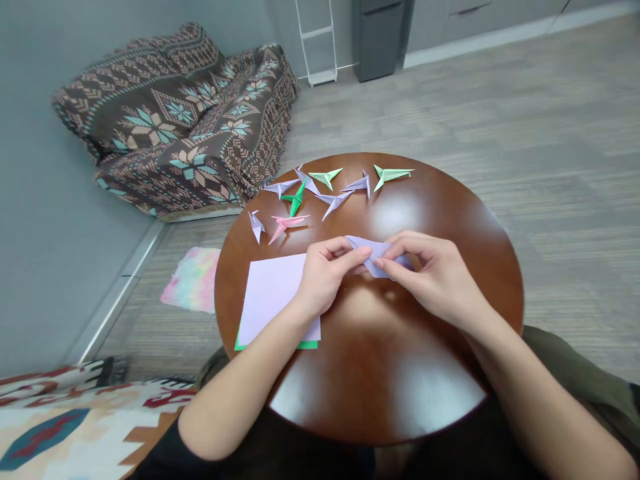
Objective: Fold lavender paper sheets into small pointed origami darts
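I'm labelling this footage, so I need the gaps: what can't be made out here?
Head view, folded paper: partly hidden by the left hand and right hand.
Head view, purple sheet: partly covered by the left hand and left forearm.
Head view, white rack: top cut off by the upper edge.

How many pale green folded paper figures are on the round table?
2. Both lie near the far edge of the table: one pale green figure left of centre, the other figure farther right. None appears hidden.
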A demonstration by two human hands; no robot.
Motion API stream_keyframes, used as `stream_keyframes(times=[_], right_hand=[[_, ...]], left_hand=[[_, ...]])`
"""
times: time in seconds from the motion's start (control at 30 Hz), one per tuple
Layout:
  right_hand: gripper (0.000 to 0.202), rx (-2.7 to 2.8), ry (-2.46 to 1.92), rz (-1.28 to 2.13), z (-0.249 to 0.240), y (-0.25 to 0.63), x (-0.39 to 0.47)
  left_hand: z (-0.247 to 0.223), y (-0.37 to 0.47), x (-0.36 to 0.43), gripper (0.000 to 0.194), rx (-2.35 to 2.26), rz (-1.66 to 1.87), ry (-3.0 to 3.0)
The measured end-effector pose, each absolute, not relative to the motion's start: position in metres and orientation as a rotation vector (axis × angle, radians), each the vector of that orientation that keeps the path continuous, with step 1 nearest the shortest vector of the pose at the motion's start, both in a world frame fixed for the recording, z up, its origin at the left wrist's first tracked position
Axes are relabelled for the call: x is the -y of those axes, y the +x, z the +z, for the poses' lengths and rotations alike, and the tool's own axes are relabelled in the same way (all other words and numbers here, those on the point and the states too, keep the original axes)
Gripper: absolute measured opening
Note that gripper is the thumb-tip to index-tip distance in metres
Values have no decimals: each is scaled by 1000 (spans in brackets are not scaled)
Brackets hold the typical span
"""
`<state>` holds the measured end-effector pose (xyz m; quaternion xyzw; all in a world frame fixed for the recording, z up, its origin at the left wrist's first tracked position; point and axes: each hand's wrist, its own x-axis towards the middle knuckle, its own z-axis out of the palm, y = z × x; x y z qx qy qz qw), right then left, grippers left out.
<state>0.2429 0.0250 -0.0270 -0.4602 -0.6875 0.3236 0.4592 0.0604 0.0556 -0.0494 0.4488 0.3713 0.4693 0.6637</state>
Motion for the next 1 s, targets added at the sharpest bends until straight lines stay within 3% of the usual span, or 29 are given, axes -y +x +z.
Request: stream_keyframes(times=[0.57, 0.77, 1.0], right_hand=[[17, 1636, -1132, 933, -29, 244, -25], [13, 1551, -1151, 961, -30, 243, -25], [10, 1472, -1169, 1116, -33, 240, -26]], left_hand=[[-35, 54, -64, 25, -928, 1268, 843], [-40, 56, -60, 26, -828, 1034, 1011], [-44, 55, -61, 26, -956, 1016, 1304]])
